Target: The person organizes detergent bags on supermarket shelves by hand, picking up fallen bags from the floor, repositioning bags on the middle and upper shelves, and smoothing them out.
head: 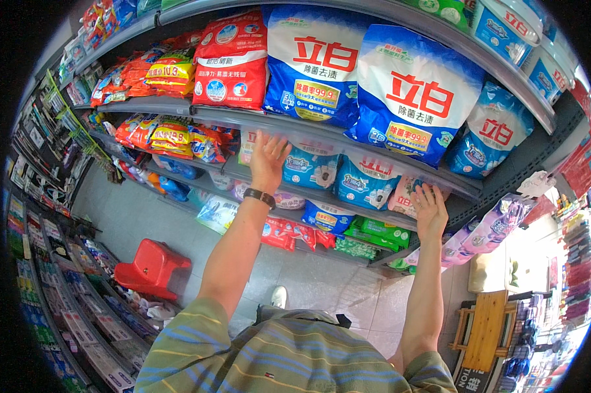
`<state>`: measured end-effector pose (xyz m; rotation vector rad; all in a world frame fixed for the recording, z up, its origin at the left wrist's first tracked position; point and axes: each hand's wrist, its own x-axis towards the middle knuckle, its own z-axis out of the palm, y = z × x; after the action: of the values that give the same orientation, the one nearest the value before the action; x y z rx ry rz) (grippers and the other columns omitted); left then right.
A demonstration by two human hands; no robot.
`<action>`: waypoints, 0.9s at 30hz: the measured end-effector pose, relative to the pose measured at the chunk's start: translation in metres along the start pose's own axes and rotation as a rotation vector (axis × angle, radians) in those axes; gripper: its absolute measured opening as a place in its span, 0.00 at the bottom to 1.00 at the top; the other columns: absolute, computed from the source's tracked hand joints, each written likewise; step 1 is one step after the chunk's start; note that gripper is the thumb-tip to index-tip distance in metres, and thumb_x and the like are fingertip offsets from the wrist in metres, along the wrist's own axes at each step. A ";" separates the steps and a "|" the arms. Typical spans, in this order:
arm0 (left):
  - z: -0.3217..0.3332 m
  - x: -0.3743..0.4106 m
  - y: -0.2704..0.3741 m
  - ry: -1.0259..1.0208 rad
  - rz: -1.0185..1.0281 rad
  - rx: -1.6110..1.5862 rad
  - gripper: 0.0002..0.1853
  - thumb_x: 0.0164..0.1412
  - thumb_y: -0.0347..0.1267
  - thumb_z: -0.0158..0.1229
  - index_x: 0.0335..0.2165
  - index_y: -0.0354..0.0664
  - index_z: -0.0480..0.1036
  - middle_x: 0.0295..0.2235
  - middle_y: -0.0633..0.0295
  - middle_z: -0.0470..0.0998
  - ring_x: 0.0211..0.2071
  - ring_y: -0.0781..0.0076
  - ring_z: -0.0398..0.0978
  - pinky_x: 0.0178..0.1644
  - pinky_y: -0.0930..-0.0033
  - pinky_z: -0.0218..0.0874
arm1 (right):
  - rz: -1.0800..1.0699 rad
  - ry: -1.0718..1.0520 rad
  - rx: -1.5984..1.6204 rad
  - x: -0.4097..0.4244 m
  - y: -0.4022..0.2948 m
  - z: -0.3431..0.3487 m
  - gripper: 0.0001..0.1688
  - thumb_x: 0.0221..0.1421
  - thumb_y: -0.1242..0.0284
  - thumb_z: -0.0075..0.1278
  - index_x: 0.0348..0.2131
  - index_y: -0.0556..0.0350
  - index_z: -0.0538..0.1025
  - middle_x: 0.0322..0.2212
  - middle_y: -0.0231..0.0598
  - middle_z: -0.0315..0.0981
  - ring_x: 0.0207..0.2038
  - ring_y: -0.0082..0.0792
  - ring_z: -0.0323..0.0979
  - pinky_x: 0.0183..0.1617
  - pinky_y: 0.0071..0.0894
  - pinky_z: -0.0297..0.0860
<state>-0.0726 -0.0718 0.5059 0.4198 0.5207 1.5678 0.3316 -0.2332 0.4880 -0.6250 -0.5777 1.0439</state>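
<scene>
Both of my hands reach up to a store shelf stacked with bagged laundry detergent. My left hand [271,157], with a dark wristband, has its fingers spread near the shelf edge, in front of a green-and-white pack and beside a blue detergent bag [310,169]. Over at the right, my right hand [429,209] lies at the edge strip near a pink-and-white pack [402,197], fingers slightly apart. Another blue detergent bag [366,181] stands between the hands. Above them stand two large blue-and-white detergent bags [320,64] and a red bag [230,61]. Neither hand holds a pack.
A red plastic stool [153,269] stands on the tiled floor at the left, near another stocked shelf [72,294]. Lower shelves hold green packs [381,231] and red packs. A wooden bench [487,329] is at the lower right. Pink-purple packs hang at the shelf's right end.
</scene>
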 end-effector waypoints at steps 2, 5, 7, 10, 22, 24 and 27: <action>0.001 0.000 0.001 -0.014 -0.003 0.022 0.41 0.63 0.51 0.54 0.61 0.34 0.48 0.60 0.43 0.58 0.56 0.53 0.65 0.58 0.55 0.62 | 0.022 0.012 -0.013 -0.002 -0.002 0.004 0.30 0.64 0.56 0.43 0.55 0.58 0.61 0.54 0.53 0.62 0.60 0.51 0.59 0.60 0.56 0.62; -0.003 0.002 -0.001 -0.055 0.010 0.073 0.41 0.63 0.50 0.55 0.61 0.35 0.48 0.59 0.43 0.59 0.57 0.53 0.64 0.57 0.54 0.62 | 0.045 0.046 -0.050 -0.006 -0.005 0.015 0.33 0.65 0.52 0.42 0.56 0.59 0.61 0.54 0.53 0.63 0.58 0.47 0.62 0.57 0.52 0.66; 0.002 -0.002 0.000 -0.016 -0.003 0.045 0.36 0.63 0.48 0.56 0.58 0.34 0.54 0.54 0.45 0.66 0.54 0.55 0.68 0.54 0.58 0.65 | 0.110 0.068 -0.123 -0.008 -0.011 0.018 0.31 0.64 0.52 0.43 0.53 0.60 0.64 0.50 0.51 0.67 0.54 0.44 0.67 0.53 0.48 0.69; 0.002 -0.011 -0.001 0.105 0.170 0.296 0.27 0.63 0.43 0.58 0.51 0.33 0.64 0.44 0.51 0.74 0.45 0.61 0.74 0.47 0.63 0.68 | 0.181 0.073 -0.455 -0.015 -0.026 0.025 0.24 0.63 0.56 0.48 0.44 0.61 0.71 0.39 0.45 0.74 0.43 0.39 0.74 0.44 0.40 0.73; 0.223 -0.026 0.007 -0.502 1.341 1.249 0.25 0.56 0.36 0.64 0.49 0.36 0.68 0.50 0.44 0.69 0.49 0.44 0.69 0.49 0.55 0.64 | -0.787 -0.024 -1.509 0.076 -0.132 0.161 0.35 0.47 0.58 0.64 0.45 0.64 0.69 0.42 0.52 0.72 0.46 0.46 0.72 0.49 0.41 0.68; 0.242 -0.016 0.008 -0.571 1.293 1.265 0.24 0.57 0.36 0.62 0.48 0.36 0.66 0.51 0.42 0.68 0.49 0.41 0.69 0.48 0.53 0.65 | -0.805 -0.057 -1.609 0.081 -0.127 0.171 0.39 0.47 0.57 0.64 0.48 0.65 0.66 0.43 0.55 0.71 0.48 0.50 0.71 0.51 0.42 0.67; 0.256 0.004 -0.006 -0.506 1.112 1.203 0.27 0.57 0.35 0.62 0.50 0.35 0.64 0.50 0.40 0.69 0.47 0.40 0.70 0.46 0.51 0.65 | -0.883 -0.041 -1.641 0.094 -0.113 0.173 0.44 0.44 0.58 0.66 0.51 0.64 0.62 0.45 0.56 0.69 0.50 0.51 0.69 0.54 0.43 0.66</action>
<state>0.0753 -0.0488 0.7134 2.2542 0.8558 1.8719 0.3157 -0.1559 0.7005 -1.5265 -1.5523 -0.4790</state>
